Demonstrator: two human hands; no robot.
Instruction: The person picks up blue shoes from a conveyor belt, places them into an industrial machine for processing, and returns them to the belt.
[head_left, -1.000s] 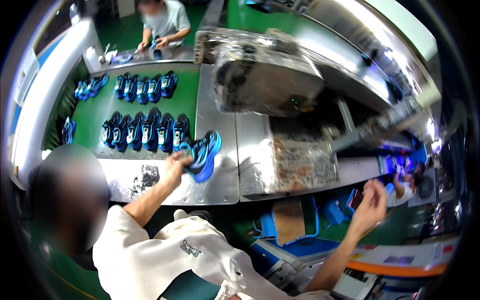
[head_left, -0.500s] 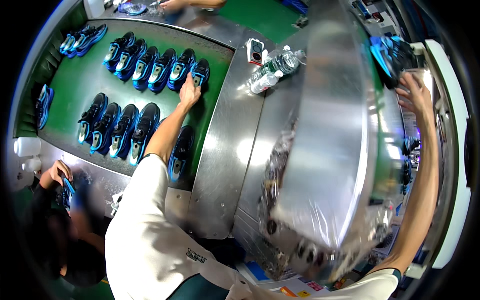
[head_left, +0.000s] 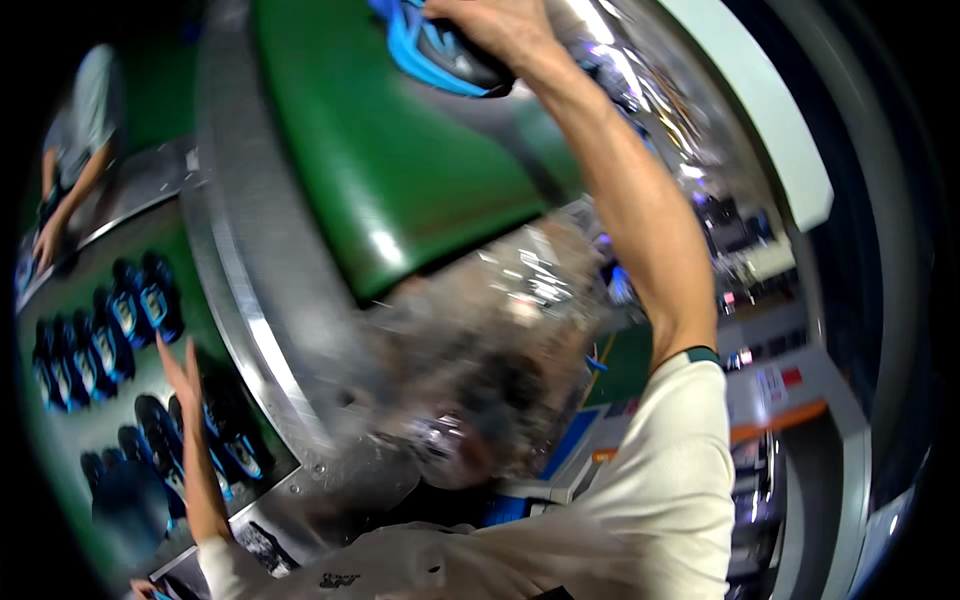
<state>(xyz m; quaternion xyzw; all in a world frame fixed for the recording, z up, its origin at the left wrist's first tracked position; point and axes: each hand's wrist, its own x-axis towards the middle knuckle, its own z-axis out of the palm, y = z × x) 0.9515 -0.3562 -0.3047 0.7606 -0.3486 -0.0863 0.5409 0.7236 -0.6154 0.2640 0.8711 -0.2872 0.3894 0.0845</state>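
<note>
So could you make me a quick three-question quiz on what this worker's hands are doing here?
1. True or false: the right hand grips a blue and black shoe on the upper green belt.
2. The left hand is: A) holding a box; B) open, fingers spread, over the rows of blue shoes; C) resting on the person's own sleeve.
3. What colour is the surface under those rows of shoes?

Key: 1 true; 2 B; 3 green.
</note>
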